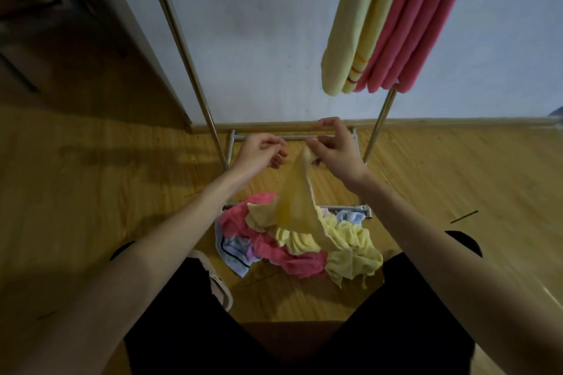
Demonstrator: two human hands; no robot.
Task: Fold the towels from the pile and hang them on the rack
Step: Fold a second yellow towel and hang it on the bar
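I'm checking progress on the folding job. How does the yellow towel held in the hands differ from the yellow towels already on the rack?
The held yellow towel is unfolded, dangling limp from the right hand, its lower end trailing onto the pile. The hung yellow towels are folded into smooth, narrow lengths over the rack. One hung towel shows orange stripes near its end; the held one shows none. All share a pale yellow colour.

Yellow towel (pixel 297 207): lifted by one corner, hanging down onto the pile (pixel 298 243). Pile: crumpled pink, yellow and blue towels on the floor at the rack (pixel 182 49) base. Folded towels (pixel 393 18), yellow and pink, hang on the rack's upper right.
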